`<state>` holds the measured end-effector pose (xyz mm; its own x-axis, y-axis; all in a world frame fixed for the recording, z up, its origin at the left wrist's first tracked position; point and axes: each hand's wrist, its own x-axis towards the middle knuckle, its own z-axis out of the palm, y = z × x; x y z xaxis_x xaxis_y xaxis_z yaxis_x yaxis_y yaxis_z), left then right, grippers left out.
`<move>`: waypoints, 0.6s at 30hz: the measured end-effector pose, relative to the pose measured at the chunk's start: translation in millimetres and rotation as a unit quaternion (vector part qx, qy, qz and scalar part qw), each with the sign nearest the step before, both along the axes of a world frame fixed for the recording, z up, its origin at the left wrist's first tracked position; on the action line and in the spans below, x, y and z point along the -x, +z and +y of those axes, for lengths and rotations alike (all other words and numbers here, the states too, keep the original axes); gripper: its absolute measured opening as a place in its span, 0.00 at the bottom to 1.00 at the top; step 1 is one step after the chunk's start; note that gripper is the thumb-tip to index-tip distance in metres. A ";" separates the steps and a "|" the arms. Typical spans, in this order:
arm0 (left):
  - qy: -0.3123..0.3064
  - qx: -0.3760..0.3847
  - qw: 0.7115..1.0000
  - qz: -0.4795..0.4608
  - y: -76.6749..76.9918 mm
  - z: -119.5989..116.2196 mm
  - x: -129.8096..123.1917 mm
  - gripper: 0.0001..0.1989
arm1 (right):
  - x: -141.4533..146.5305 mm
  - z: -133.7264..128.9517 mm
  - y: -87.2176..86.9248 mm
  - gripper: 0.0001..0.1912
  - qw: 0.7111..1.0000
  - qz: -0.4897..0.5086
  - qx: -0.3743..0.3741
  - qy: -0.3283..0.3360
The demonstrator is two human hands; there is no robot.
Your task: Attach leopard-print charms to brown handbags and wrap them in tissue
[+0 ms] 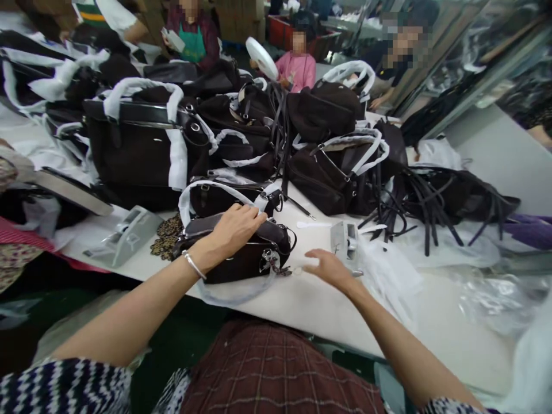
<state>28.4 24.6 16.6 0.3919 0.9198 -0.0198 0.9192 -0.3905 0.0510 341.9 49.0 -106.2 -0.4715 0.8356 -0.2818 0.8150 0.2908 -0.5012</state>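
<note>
left fingers [248, 213] lie on a dark bag [237, 265], grip unclear, right fingers [314, 253] apart, people [299, 69] beyond the white table [297, 302].

L grip [237, 228] curled — R grip [328, 269] (spread)

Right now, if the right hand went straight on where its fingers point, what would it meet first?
Probably the dark handbag under the left hand, at the end with the silver charm; the height of the right hand above the table is unclear.
</note>
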 end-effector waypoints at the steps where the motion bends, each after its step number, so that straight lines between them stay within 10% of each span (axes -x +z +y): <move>1: 0.003 -0.009 1.000 0.013 -4.8 4.0 4.7 0.18 | 14.4 -13.8 -2.9 0.20 0.999 0.035 0.018 0.037; 6: 0.075 -0.031 0.996 0.031 -18.9 -8.7 22.5 0.26 | 77.2 -45.6 -24.6 0.13 0.998 0.021 -0.015 0.055; 11: 0.192 -0.036 0.965 -0.177 -2.8 -80.8 -11.4 0.17 | 70.5 -40.3 -32.2 0.08 0.996 0.065 -0.009 0.062; 14: 0.286 0.125 0.892 -0.327 -33.9 -123.2 -43.1 0.12 | 47.5 -49.8 -25.1 0.11 0.966 0.194 0.166 0.033; 18: 0.360 0.237 0.738 -0.519 -101.8 -142.2 -77.1 0.19 | 30.0 -71.0 -8.8 0.19 0.827 0.352 0.439 -0.015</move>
<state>105.5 -117.6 -85.2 -0.1641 0.8834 -0.4390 0.2497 0.4677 0.8479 311.9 -22.0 -115.0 -0.7594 0.4694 -0.4505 0.2316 -0.4520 -0.8614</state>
